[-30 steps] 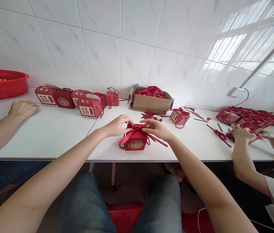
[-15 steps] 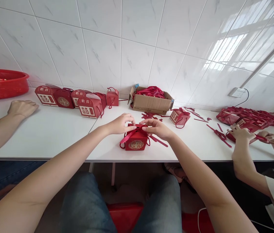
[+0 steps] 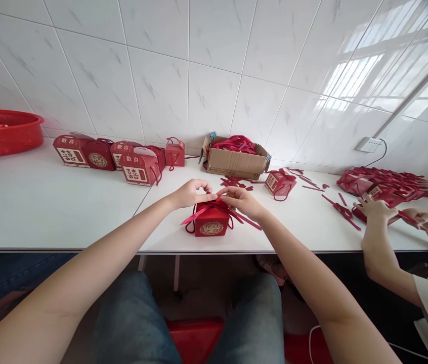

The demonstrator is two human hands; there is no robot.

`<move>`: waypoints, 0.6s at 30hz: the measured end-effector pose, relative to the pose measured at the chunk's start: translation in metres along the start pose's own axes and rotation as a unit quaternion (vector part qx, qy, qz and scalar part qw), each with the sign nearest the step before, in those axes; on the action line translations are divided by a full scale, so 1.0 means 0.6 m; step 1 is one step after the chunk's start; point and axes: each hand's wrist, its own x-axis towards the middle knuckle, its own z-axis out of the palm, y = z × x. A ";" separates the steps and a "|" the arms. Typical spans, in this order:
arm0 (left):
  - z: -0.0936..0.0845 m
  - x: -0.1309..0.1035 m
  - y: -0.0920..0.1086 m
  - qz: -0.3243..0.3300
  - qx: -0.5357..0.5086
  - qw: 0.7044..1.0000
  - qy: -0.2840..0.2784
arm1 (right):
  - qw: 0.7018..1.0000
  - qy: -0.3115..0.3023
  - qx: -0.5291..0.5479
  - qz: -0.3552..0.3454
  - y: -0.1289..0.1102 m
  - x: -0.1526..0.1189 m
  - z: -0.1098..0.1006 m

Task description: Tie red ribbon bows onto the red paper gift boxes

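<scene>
A small red gift box (image 3: 211, 227) with a gold round emblem stands upright near the table's front edge. Red cord loops hang at its sides. A red ribbon (image 3: 193, 218) lies across its top, one tail reaching out left and others to the right. My left hand (image 3: 192, 195) is at the box's top left, thumb and fingertips pinched on the ribbon. From the right, my right hand (image 3: 240, 199) pinches the ribbon at the top too, its fingertips close to the left ones. The exact knot is hidden by my fingers.
Several red gift boxes (image 3: 138, 169) stand along the wall at left, near a red basket (image 3: 7, 139). Behind my hands is a cardboard box (image 3: 237, 164) of ribbons, with a small box (image 3: 280, 183) beside it. At right a co-worker's hands (image 3: 375, 207) handle red boxes and ribbon.
My fingertips have drawn closer together over the box top. The left ribbon tail reaches further left. At far left, another person's arm has left the table.
</scene>
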 end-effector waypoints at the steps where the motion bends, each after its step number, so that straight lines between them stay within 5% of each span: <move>1: 0.000 0.002 0.001 -0.008 -0.018 1.000 -0.009 | 1.000 0.001 -0.002 0.000 0.000 0.000 0.000; 8: 0.007 0.008 0.000 -0.065 -0.167 0.983 -0.038 | 1.000 0.005 0.007 0.003 0.003 0.004 -0.001; 18: 0.005 0.010 -0.001 -0.097 -0.205 0.973 -0.050 | 1.000 0.007 -0.001 0.008 0.000 0.002 0.002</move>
